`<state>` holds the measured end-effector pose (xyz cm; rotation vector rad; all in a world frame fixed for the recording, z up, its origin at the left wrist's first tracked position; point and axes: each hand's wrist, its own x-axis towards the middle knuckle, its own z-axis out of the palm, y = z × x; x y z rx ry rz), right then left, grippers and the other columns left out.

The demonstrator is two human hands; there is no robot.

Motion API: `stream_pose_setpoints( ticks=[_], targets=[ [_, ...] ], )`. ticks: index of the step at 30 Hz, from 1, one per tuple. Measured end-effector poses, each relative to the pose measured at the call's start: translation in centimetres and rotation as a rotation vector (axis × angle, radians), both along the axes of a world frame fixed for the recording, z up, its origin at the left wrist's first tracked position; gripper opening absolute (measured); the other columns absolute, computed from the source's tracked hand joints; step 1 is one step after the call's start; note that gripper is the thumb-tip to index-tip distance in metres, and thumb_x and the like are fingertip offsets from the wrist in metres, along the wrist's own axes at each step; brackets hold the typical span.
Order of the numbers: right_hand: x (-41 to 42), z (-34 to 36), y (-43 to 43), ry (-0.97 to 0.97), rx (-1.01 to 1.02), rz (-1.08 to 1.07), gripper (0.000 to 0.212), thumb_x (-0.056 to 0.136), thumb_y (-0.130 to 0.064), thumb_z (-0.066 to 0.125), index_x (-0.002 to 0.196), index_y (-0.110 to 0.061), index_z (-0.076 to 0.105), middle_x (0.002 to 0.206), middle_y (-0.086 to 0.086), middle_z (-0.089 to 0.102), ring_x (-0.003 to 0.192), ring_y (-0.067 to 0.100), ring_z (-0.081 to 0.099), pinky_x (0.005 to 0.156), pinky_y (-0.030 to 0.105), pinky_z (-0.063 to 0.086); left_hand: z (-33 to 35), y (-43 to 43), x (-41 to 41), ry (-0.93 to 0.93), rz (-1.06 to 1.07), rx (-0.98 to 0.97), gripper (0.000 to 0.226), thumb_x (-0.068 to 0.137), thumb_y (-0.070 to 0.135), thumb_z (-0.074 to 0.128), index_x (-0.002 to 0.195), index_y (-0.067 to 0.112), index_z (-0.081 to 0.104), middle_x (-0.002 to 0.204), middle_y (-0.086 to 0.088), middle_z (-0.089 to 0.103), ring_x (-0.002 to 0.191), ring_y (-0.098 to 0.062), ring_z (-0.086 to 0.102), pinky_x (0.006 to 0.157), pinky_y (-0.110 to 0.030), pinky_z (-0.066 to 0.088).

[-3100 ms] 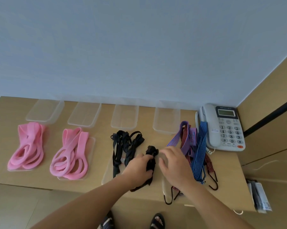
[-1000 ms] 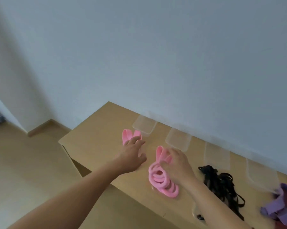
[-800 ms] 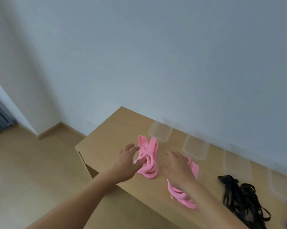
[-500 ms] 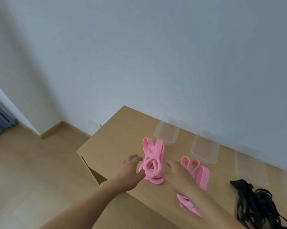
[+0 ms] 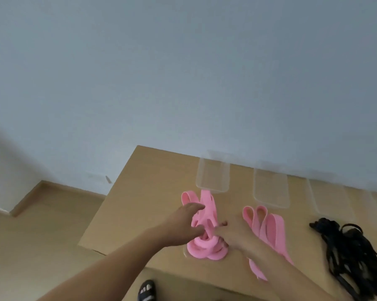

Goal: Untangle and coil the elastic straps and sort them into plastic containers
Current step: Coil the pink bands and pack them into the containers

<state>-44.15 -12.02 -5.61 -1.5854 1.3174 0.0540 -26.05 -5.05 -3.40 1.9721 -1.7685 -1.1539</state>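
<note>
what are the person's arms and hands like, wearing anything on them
Nothing worn shows. The left hand and the right hand have no gloves, and no ring, watch or bracelet is visible. Both arms are bare, with no sleeve as far as the frame edge. The picture is slightly blurred, so a thin ring could be missed.

A single wide-angle camera, worn on the person's head, is looking forward and down from the near side of the wooden table (image 5: 144,192). It is sitting tilted, so the tabletop is running at a slant across the lower right of the frame. The pale wall (image 5: 183,72) is filling the upper half. Both forearms are reaching in from the bottom edge, with the left hand (image 5: 183,227) and right hand (image 5: 235,235) close at lower centre. The floor (image 5: 31,235) is showing at lower left.
</note>
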Motion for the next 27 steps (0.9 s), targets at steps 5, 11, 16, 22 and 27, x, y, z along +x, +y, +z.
stream_pose_setpoints(
  ticks=[5,11,16,22,27],
  targets=[
    [1.7,5.5,0.4,-0.245,0.093,-0.190,0.007,0.076,-0.012,0.062,0.070,-0.011,0.060,0.058,0.003,0.061,0.053,0.015,0.058,0.047,0.024,0.039,2.6,-2.5,3.7,0.153,-0.239,0.004,0.083,0.071,0.027,0.056,0.150,0.036,0.032,0.156,0.016,0.030,0.141,-0.006,0.029,0.113,-0.032,0.033],
    [4.3,10.6,0.2,-0.811,0.355,-0.606,0.013,0.083,-0.012,0.066,0.073,-0.005,0.071,0.060,0.007,0.057,0.047,0.013,0.050,0.041,0.022,0.041,6.0,-3.5,6.8,0.562,-0.295,-0.003,0.080,0.067,0.033,0.057,0.143,0.046,0.034,0.135,0.031,0.051,0.121,0.009,0.049,0.090,-0.015,0.046],
    [5.1,13.4,1.0,-0.806,0.168,-0.623,0.019,0.091,-0.020,0.064,0.084,-0.004,0.073,0.070,0.010,0.066,0.051,0.015,0.055,0.044,0.022,0.043,8.7,-4.0,5.9,0.635,-0.058,-0.236,0.042,0.090,0.035,0.053,0.130,0.026,0.057,0.115,0.011,0.070,0.104,-0.002,0.065,0.087,-0.023,0.053],
    [3.4,15.7,1.2,-0.438,-0.683,-0.298,0.022,0.089,-0.054,0.056,0.102,-0.041,0.067,0.107,-0.025,0.064,0.099,-0.003,0.060,0.077,0.011,0.045,11.1,-4.1,4.2,0.700,0.045,-0.069,0.025,0.099,0.010,0.042,0.113,0.014,0.063,0.095,-0.010,0.073,0.074,-0.038,0.069,0.060,-0.037,0.056],
    [2.4,17.2,-0.3,-0.467,-0.564,-0.176,0.036,0.089,-0.053,0.048,0.093,-0.026,0.072,0.096,-0.019,0.071,0.095,-0.002,0.064,0.080,0.014,0.047,11.9,-3.9,3.0,0.725,0.055,-0.016,0.029,0.084,0.019,0.050,0.108,0.014,0.066,0.090,-0.006,0.069,0.073,-0.030,0.066,0.059,-0.037,0.056]
  ],
)
